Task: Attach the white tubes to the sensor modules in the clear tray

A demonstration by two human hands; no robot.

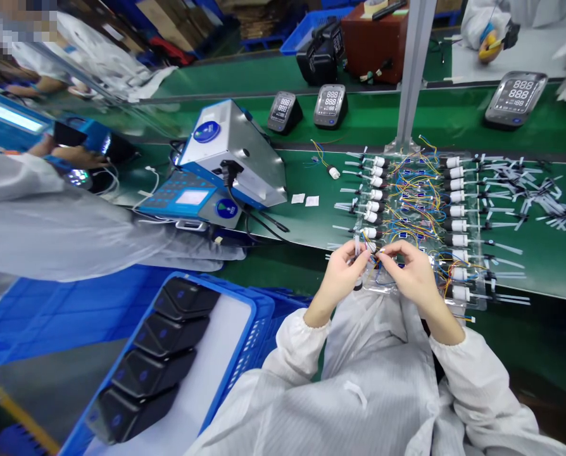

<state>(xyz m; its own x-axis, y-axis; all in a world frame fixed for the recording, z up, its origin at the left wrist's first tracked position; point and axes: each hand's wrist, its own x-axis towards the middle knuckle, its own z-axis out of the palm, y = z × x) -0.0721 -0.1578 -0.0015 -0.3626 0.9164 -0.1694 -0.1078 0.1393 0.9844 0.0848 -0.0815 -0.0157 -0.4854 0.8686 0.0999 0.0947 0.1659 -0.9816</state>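
My left hand [344,269] and my right hand [410,271] meet at the near edge of the green bench, fingertips pinched together on a small wired part [374,253] with thin yellow and blue leads. Both hands hover over a clear plastic tray [409,209] lined with rows of small white-capped cylindrical parts [456,225] joined by tangled coloured wires. My white sleeves and coat fill the bottom of the view.
A blue crate [252,316] with several black device shells [162,332] stands at my lower left. A silver-blue test machine [230,161] sits left of the tray. Blood-pressure monitors [330,104] line the belt behind. Loose white tubing pieces [544,196] lie right. Other workers sit left and far right.
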